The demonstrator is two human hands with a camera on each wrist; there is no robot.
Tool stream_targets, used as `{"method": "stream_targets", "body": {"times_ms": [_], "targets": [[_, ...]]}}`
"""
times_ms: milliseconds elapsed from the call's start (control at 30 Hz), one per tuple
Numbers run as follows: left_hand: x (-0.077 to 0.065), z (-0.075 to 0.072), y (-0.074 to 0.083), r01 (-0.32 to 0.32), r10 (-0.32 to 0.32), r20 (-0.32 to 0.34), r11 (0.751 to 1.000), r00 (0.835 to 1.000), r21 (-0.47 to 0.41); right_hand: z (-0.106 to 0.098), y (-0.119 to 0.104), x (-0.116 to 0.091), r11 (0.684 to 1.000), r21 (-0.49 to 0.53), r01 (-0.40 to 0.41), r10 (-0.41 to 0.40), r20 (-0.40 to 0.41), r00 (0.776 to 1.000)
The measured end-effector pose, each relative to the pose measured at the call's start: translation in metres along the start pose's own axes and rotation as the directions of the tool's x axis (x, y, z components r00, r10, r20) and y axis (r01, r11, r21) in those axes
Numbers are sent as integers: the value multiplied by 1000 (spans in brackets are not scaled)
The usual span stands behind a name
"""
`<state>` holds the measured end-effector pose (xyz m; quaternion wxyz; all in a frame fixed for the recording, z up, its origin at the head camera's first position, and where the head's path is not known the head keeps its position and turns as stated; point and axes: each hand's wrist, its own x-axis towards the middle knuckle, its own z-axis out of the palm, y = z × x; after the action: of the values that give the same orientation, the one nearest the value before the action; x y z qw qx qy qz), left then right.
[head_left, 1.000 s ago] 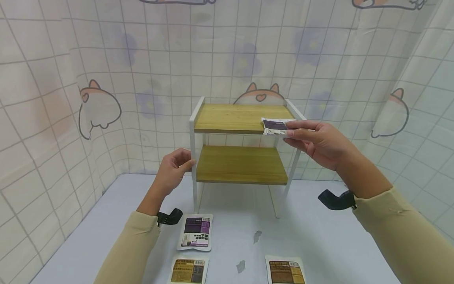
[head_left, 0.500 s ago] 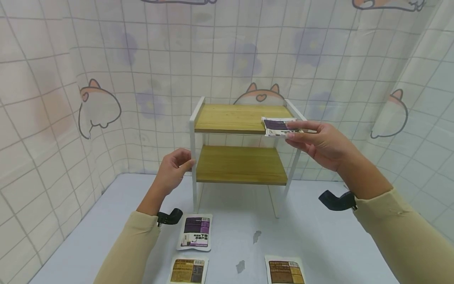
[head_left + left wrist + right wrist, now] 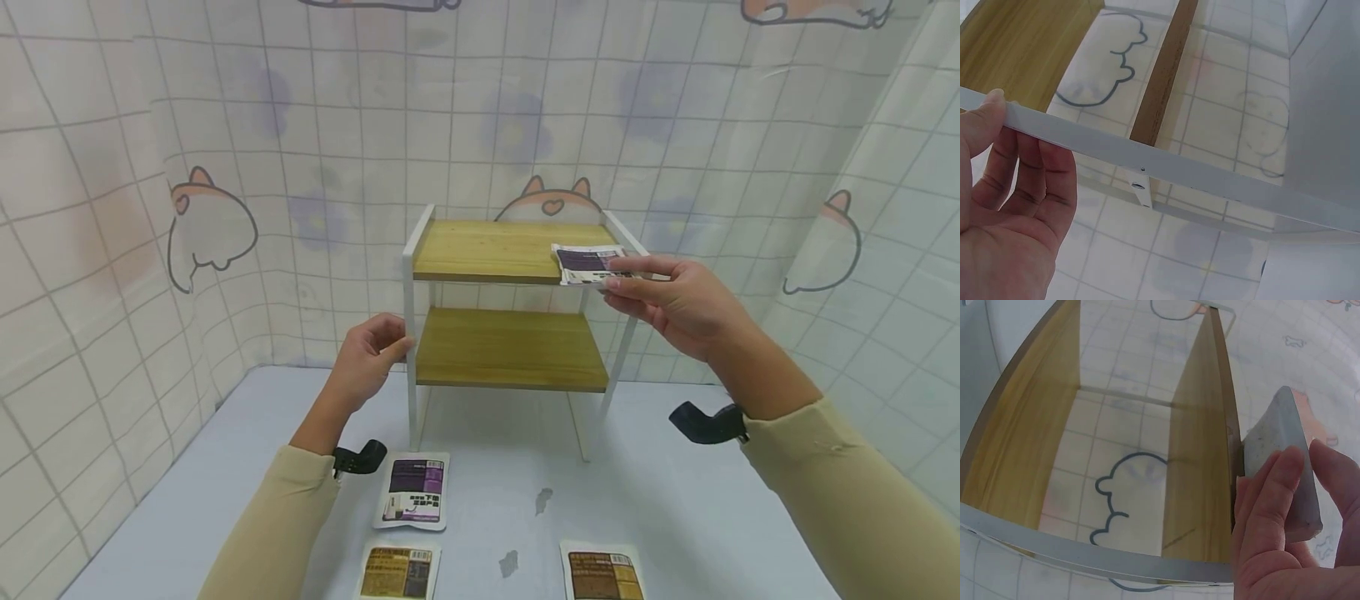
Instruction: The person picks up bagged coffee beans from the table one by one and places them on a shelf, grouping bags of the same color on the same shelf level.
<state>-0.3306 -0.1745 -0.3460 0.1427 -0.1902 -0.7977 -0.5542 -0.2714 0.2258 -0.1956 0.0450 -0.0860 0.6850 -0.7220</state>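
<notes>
One packet (image 3: 582, 261) the right hand (image 3: 678, 304) pinches has risen slightly.

I see a plain beige fabric left sleeve (image 3: 262, 533) on the near left and a matching beige fabric right sleeve (image 3: 855, 500) on the near right, with a small pale fleck close to its cuff. A curved, matte black wrist piece (image 3: 363, 457) sits at the left; another elbow-shaped black wrist piece (image 3: 705, 423) is at the right. The left hand (image 3: 366, 358) and right hand (image 3: 678, 308) are bare.
</notes>
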Motion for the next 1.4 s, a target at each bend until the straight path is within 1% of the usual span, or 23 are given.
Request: {"method": "stream_targets", "body": {"times_ms": [233,500,633,867,1200,1300,1400], "targets": [[0,0,1,-7,7,4,1000,1000,-2,1,1,1,1000,-8,-3,2,-33,999],[-2,-2,1,-25,25,11,1000,1000,-13,2,2,1,1000,17,-15,16,-46,999],[-3,-2,0,-26,27,15,1000,1000,-9,2,3,1,1000,8,-25,25,-43,999],[0,-1,0,-41,41,8,999,999,-7,3,0,2,999,-14,-29,29,-45,999],[-1,-1,3,-25,25,2,1000,1000,4,6,0,4,1000,-19,-22,21,-54,998],[-2,0,5,-29,29,-1,1000,1000,8,7,0,5,999,-30,-17,16,-56,998],[-2,0,5,-33,33,-2,999,999,9,8,0,6,998,-63,-16,12,-65,998]]}}
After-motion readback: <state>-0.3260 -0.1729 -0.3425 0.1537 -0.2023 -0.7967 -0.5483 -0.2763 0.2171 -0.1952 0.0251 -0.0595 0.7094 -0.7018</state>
